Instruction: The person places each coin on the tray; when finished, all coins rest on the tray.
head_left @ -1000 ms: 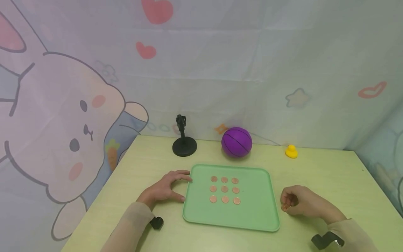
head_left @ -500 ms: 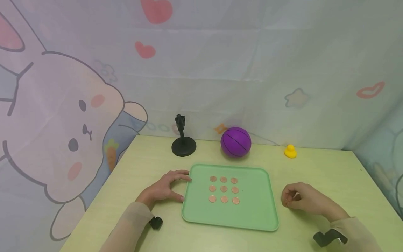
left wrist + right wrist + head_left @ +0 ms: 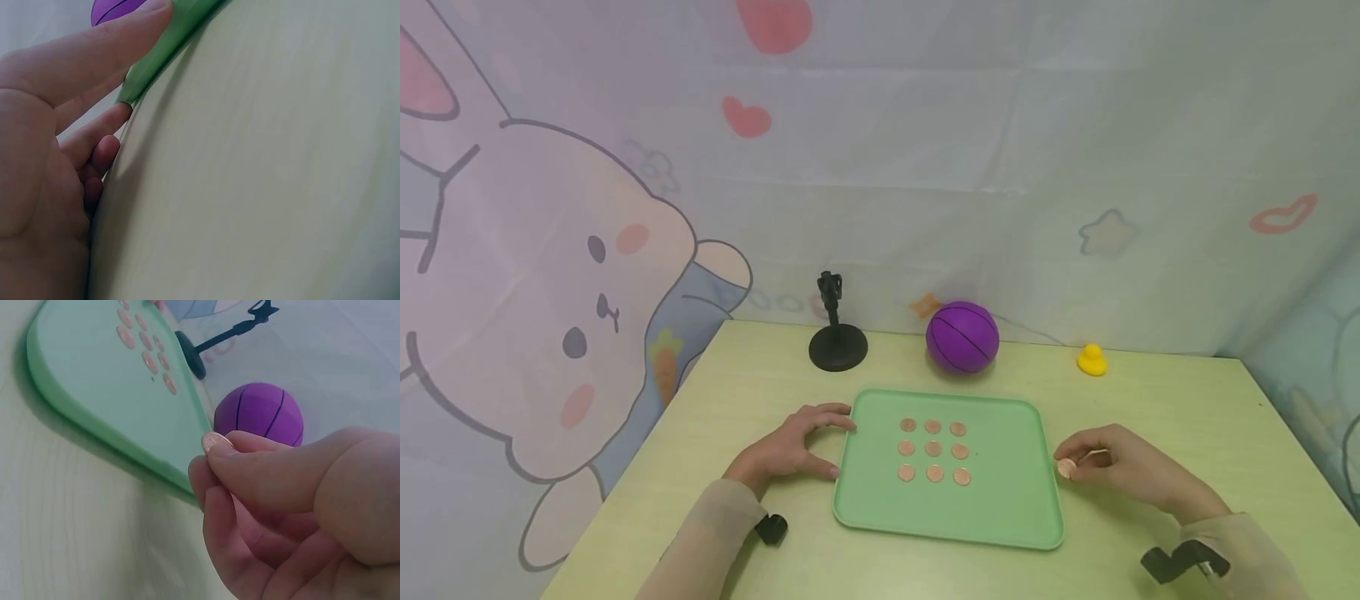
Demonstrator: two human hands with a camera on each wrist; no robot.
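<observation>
My right hand (image 3: 1131, 471) pinches a copper coin (image 3: 214, 440) between thumb and fingers, just off the right rim of a green tray (image 3: 1011, 492). In the right wrist view the coin's face shows beyond the thumb tip, and the other fingers curl below it. Several more copper coins (image 3: 932, 448) lie flat on the tray in a square of three rows of three. At the tray's left side my left hand (image 3: 786, 446) is spread, its thumb and fingertips touching the rim. The left wrist view shows the thumb (image 3: 153, 9) at the tray's edge.
Behind the tray stand a black stand with a round base (image 3: 838, 347), a purple ball with black lines (image 3: 962, 337) and a small yellow rubber duck (image 3: 1092, 361). The pale table (image 3: 1187, 400) ends at a printed cloth backdrop (image 3: 887, 225).
My right hand has lifted slightly and moved left to the tray's right rim, turning the coin into clearer view. The left hand, tray and laid coins stay as they were.
</observation>
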